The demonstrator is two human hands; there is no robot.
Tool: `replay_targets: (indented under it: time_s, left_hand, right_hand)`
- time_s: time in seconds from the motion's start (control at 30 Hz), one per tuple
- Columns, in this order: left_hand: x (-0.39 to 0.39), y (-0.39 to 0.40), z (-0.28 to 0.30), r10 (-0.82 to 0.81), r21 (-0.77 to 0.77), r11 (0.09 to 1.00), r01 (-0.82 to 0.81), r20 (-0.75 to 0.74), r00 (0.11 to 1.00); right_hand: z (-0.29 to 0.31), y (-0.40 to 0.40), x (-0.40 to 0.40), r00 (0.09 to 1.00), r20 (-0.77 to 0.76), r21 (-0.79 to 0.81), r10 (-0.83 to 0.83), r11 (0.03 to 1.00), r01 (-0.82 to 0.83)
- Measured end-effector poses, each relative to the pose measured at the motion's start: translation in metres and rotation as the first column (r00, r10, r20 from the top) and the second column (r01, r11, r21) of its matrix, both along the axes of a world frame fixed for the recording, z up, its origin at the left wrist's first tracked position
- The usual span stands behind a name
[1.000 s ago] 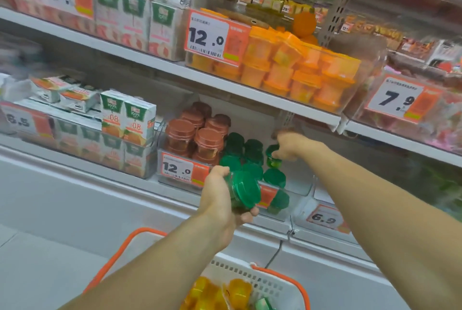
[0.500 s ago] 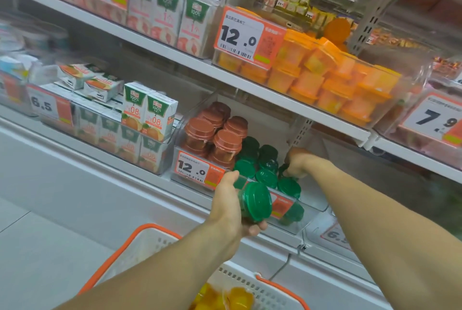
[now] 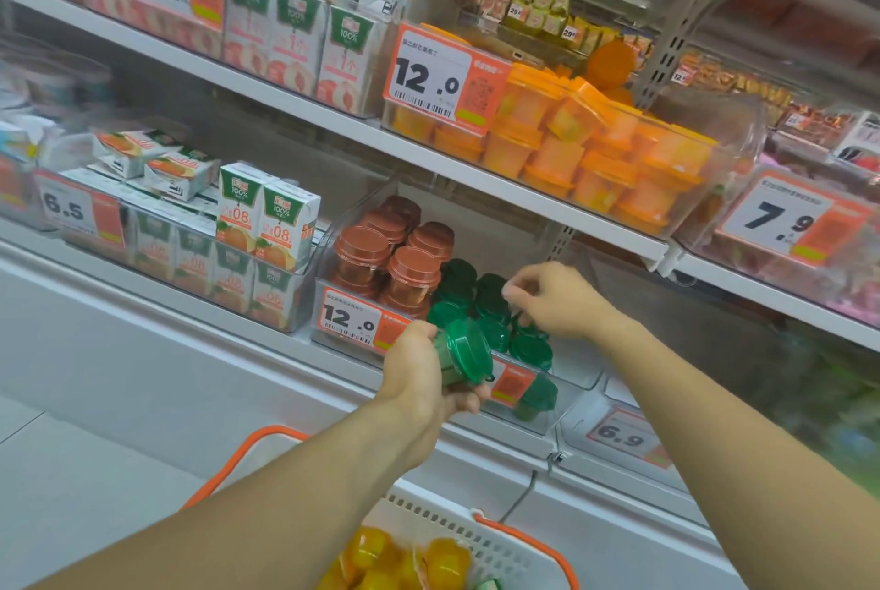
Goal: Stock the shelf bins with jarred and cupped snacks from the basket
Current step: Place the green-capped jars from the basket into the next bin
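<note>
— Head view: our left hand has its grip clamped on a green-lidded jar, just before the clear bin.
— And our right hand?
— Over the green jars inside; fingers curled, whether pinching one we cannot tell. Basket sits below.

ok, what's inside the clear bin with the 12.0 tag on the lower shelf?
Inside the clear bin: brown-lidded jars on the left, green-lidded jars on the right. The right hand covers some green ones; the bin floor beneath is hidden.
</note>
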State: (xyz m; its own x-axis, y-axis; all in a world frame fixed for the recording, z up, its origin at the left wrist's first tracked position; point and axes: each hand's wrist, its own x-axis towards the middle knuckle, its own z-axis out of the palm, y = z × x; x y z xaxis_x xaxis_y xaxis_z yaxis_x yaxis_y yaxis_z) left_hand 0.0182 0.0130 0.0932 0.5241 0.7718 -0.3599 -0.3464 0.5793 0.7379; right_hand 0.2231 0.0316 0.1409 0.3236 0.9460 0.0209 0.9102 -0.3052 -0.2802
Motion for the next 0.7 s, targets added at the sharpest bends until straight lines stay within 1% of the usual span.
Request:
replay_targets:
  time_s: [0.03, 0.07, 0.1, 0.17, 0.2, 0.23, 0.27, 0.3, 0.33, 0.37, 0.4, 0.43, 0.47, 0.5, 0.53, 0.57, 0.6, 0.63, 0.7]
  left_hand:
    - [0.001, 0.000, 0.001, 0.019, 0.014, 1.000, -0.018, -0.008, 1.000]
    - [0.002, -0.001, 0.002, 0.040, 0.024, 0.999, -0.040, -0.007, 0.999]
    - [0.003, -0.001, 0.003, 0.066, 0.045, 0.997, -0.066, -0.004, 0.998]
    - [0.007, 0.000, 0.001, 0.120, 0.133, 0.984, -0.120, 0.010, 0.993]
    - [0.009, 0.000, -0.001, 0.136, 0.204, 0.970, -0.135, 0.007, 0.991]
    - [0.009, -0.001, -0.004, 0.151, 0.311, 0.940, -0.137, -0.023, 0.988]
    - [0.007, -0.002, -0.005, 0.169, 0.442, 0.889, -0.124, -0.066, 0.983]
    - [0.004, -0.003, -0.006, 0.189, 0.574, 0.813, -0.095, -0.106, 0.976]
    - [0.002, -0.004, -0.008, 0.199, 0.693, 0.719, -0.055, -0.130, 0.971]
    - [0.000, -0.004, -0.009, 0.199, 0.782, 0.624, -0.009, -0.148, 0.969]
    - [-0.002, -0.006, -0.009, 0.196, 0.840, 0.541, 0.034, -0.166, 0.966]
    - [-0.003, -0.008, -0.007, 0.193, 0.874, 0.481, 0.068, -0.182, 0.964]
    - [-0.003, -0.009, -0.007, 0.195, 0.892, 0.444, 0.085, -0.188, 0.963]
    - [-0.002, -0.010, -0.006, 0.203, 0.900, 0.427, 0.086, -0.188, 0.961]
    - [0.001, -0.010, -0.005, 0.219, 0.902, 0.425, 0.074, -0.182, 0.959]
    - [0.003, -0.010, -0.006, 0.239, 0.895, 0.442, 0.061, -0.183, 0.953]
    - [0.005, -0.011, -0.006, 0.255, 0.876, 0.479, 0.050, -0.194, 0.947]
    - [0.007, -0.010, -0.006, 0.258, 0.841, 0.539, 0.045, -0.216, 0.942]
    - [0.009, -0.008, -0.005, 0.198, 0.736, 0.675, 0.053, -0.250, 0.948]
  right_hand:
    - [0.003, -0.013, -0.015, 0.976, -0.216, 0.028, 0.022, 0.999, -0.016]
    - [0.007, -0.026, -0.029, 0.915, -0.401, 0.024, 0.039, 0.999, -0.032]
    - [0.008, -0.037, -0.040, 0.853, -0.519, 0.007, 0.048, 0.999, -0.052]
    - [0.008, -0.053, -0.051, 0.771, -0.635, -0.026, 0.052, 0.996, -0.088]
    - [0.007, -0.059, -0.051, 0.716, -0.697, -0.025, 0.049, 0.995, -0.092]
    - [0.006, -0.062, -0.049, 0.636, -0.770, -0.015, 0.044, 0.996, -0.087]
    - [0.007, -0.065, -0.046, 0.550, -0.834, 0.001, 0.045, 0.997, -0.080]
    - [0.007, -0.068, -0.043, 0.478, -0.877, 0.014, 0.050, 0.997, -0.078]
    - [0.010, -0.071, -0.040, 0.435, -0.899, 0.018, 0.053, 0.996, -0.083]
    - [0.011, -0.074, -0.038, 0.414, -0.909, 0.017, 0.055, 0.995, -0.093]
    - [0.012, -0.077, -0.036, 0.403, -0.913, 0.016, 0.059, 0.994, -0.109]
    - [0.012, -0.079, -0.034, 0.388, -0.919, 0.023, 0.069, 0.992, -0.122]
    - [0.012, -0.081, -0.034, 0.362, -0.928, 0.040, 0.085, 0.991, -0.128]
    - [0.012, -0.082, -0.032, 0.328, -0.939, 0.065, 0.102, 0.990, -0.122]
    - [0.011, -0.083, -0.030, 0.295, -0.948, 0.092, 0.119, 0.990, -0.104]
    - [0.011, -0.084, -0.028, 0.271, -0.952, 0.123, 0.141, 0.989, -0.081]
    - [0.011, -0.085, -0.026, 0.266, -0.950, 0.154, 0.164, 0.986, -0.058]
    - [0.011, -0.085, -0.023, 0.278, -0.942, 0.185, 0.188, 0.982, -0.040]
    - [0.012, -0.086, -0.020, 0.329, -0.916, 0.236, 0.231, 0.971, -0.028]
